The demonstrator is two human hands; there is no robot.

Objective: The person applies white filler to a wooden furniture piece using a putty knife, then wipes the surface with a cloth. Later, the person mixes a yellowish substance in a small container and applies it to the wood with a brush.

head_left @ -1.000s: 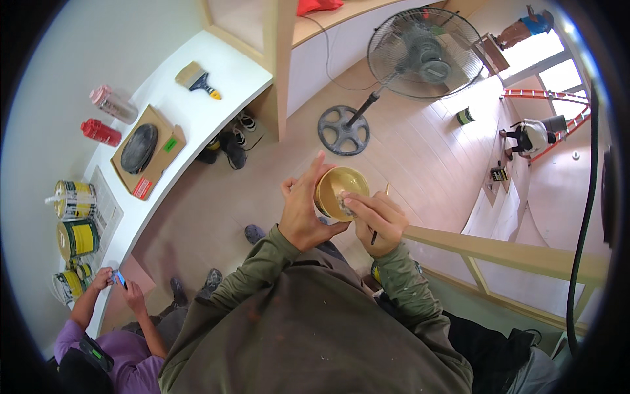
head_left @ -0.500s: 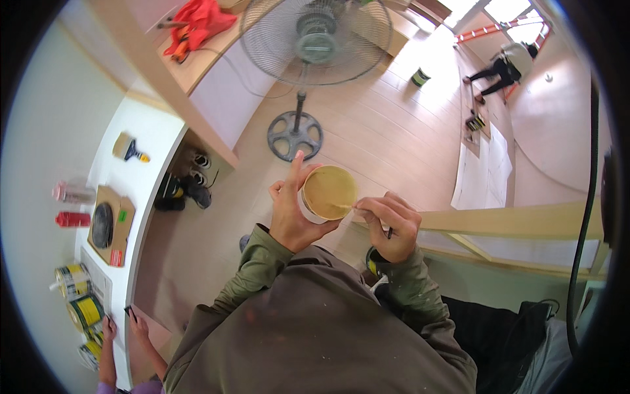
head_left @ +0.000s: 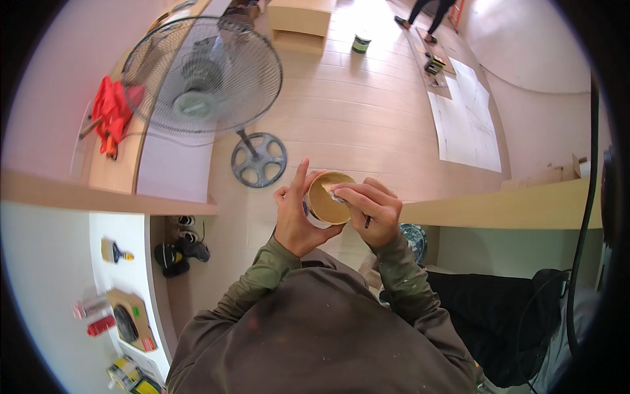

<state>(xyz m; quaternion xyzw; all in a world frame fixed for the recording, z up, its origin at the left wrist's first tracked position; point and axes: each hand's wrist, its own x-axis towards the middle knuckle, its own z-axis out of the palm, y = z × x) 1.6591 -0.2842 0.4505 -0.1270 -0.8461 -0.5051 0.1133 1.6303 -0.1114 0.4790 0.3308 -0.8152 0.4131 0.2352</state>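
Smooth, pale plank flooring lies ahead of the left hand, which curves wide around a round, tan-lined cup. Over the cup's right side, the right hand narrowly pinches 1 slim, dark-ended tool, mostly hidden by the grip; its tip is unclear.

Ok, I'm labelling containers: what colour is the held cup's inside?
The cup is yellowish tan inside, best seen in the head view.

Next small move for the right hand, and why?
Probably draw the small whitish item along the inside of the cup: the right hand pinches it over the cup's opening, and the left hand holds the cup from outside. What it is, I can't tell.
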